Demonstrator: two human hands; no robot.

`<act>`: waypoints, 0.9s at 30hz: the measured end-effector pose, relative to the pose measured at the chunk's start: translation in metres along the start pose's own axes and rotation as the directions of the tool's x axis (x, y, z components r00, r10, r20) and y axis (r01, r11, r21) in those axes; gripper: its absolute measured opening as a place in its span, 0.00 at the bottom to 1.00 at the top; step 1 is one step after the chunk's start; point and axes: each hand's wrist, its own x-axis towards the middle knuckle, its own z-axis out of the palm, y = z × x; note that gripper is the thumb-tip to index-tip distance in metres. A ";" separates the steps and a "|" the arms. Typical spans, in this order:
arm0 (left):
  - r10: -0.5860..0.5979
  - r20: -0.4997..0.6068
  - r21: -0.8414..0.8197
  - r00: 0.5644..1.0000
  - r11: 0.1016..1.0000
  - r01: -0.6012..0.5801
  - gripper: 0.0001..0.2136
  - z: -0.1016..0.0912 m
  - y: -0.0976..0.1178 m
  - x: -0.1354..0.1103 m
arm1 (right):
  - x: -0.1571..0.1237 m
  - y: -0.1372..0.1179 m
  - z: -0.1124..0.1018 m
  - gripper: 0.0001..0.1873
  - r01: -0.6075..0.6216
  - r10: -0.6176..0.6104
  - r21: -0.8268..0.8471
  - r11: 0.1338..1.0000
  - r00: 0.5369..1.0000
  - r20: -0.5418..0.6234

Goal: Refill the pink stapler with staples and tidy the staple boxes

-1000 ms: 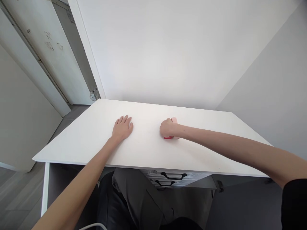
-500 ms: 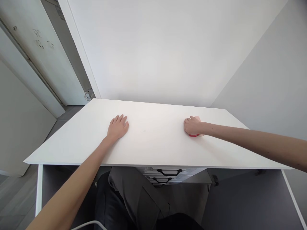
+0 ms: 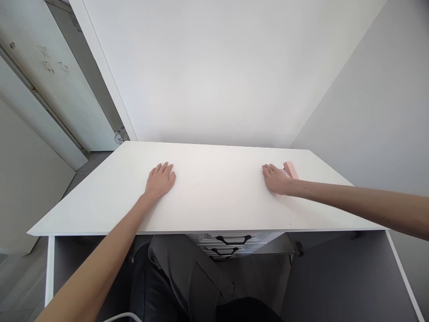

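Note:
My left hand lies flat on the white table, palm down with fingers stretched forward, holding nothing. My right hand also rests flat on the table, fingers extended and empty. Just behind and right of it stands a small pink object, partly hidden by the hand; the hand is beside it, not gripping it.
White walls stand right behind the table and on the right. A door and door frame are at the left. Under the table sits a clear drawer unit with black handles; my legs in dark trousers are below.
My right hand slid the pink object rightward across the table, then let go and flattened beside it. My left hand stayed flat in place.

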 end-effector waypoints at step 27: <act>-0.026 0.002 0.026 1.000 0.999 0.026 0.31 -0.009 0.004 0.002 | 0.029 -0.110 0.011 0.45 0.131 -0.189 0.400 0.907 0.976 0.110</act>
